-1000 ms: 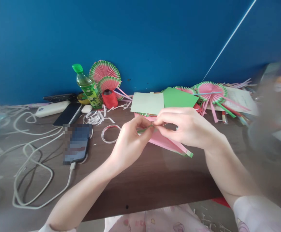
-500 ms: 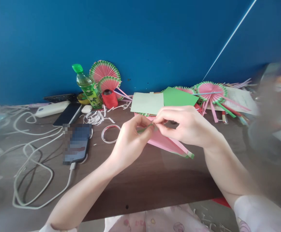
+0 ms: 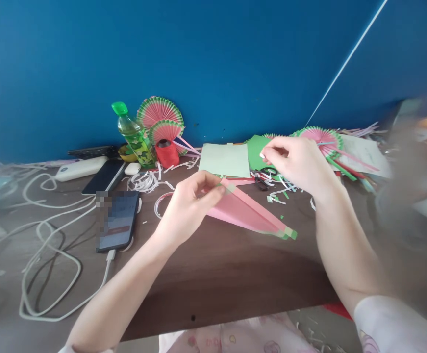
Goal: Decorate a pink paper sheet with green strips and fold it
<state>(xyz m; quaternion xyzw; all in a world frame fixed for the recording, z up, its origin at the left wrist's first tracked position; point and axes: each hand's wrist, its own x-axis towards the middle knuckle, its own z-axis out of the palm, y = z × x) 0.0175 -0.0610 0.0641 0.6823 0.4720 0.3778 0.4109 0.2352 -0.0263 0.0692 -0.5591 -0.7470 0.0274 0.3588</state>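
My left hand [image 3: 189, 205] pinches the upper end of a folded pink paper [image 3: 248, 210] with green edges, which slants down to the right above the table. At its far lower tip is a green end with a pale patch. My right hand [image 3: 297, 159] is raised apart from the paper, thumb and fingertips closed on a small white scrap [image 3: 262, 155]. Below that hand lie black-handled scissors [image 3: 261, 183], partly covered. A tape roll [image 3: 158, 203] sits beside my left hand, which hides part of it.
Behind are a pale green sheet [image 3: 223, 160], green paper [image 3: 255, 147], pleated pink-green fans [image 3: 160, 115], a green-capped bottle [image 3: 134, 135] and a red spool [image 3: 167, 154]. Phones [image 3: 117, 223] and looping white cable [image 3: 79, 264] occupy the left. Paper scraps [image 3: 277, 197] lie about the scissors.
My right hand has left the pink paper and moved up and to the right with a small white scrap. My left hand still grips the paper. Scissors and scraps now show.
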